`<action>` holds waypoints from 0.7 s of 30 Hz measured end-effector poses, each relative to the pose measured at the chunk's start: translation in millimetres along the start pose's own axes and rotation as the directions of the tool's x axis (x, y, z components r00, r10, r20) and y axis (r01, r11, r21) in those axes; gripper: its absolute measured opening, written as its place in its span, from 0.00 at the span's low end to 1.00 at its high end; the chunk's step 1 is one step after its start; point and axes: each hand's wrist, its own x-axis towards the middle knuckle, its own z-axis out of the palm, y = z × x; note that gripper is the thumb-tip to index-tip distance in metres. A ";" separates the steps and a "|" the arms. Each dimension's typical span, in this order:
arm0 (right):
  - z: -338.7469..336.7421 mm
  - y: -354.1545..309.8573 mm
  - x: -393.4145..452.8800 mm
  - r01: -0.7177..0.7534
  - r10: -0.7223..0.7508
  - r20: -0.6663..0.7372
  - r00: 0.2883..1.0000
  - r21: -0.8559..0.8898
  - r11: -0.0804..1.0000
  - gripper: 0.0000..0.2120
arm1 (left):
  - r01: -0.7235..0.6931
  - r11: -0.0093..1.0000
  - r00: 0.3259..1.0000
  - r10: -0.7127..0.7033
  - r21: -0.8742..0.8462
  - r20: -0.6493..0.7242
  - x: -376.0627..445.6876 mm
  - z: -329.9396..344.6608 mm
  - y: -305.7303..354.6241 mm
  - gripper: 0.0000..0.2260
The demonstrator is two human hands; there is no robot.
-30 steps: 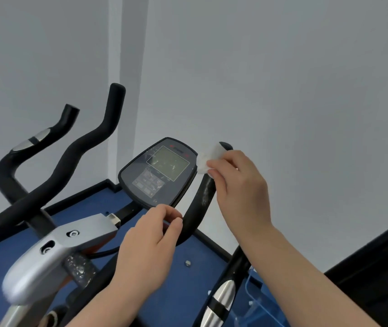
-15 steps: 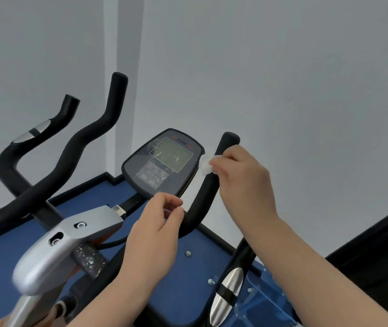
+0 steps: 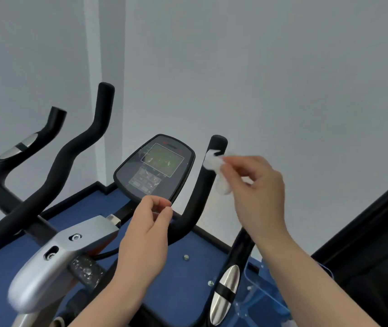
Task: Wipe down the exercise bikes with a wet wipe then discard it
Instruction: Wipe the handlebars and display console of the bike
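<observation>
Item: crumpled white wet wipe, pinched by right hand against black foam handlebar upright near its tip. Left hand: fingers curled, seemingly gripping nothing. Risk: the small pinch could have let the wipe slip and drop.

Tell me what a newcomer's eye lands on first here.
First the white wet wipe, pinched by the right hand against the black handlebar just below its tip. Left of that, the bike's tilted console with its greenish screen sits mid-frame, and the left hand hovers just below it with fingertips pinched together.
</observation>
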 end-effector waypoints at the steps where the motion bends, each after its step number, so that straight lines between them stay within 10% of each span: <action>1: -2.0 -2.8 14.0 0.014 -0.006 -0.129 0.992 0.063 0.998 0.07 | 0.006 1.000 1.000 -0.006 0.007 -0.004 0.5 0.5 0.9 0.05; 15: 11.1 -16.4 56.4 0.203 -0.154 0.160 0.975 -0.366 0.908 0.12 | 0.039 0.998 0.999 -0.039 0.056 0.000 -2.1 -0.4 3.3 0.03; 21: 14.2 -0.9 34.0 0.004 -0.015 -0.070 0.997 -0.158 0.987 0.11 | 0.045 0.997 0.999 -0.045 0.069 0.005 -2.0 -1.3 3.0 0.02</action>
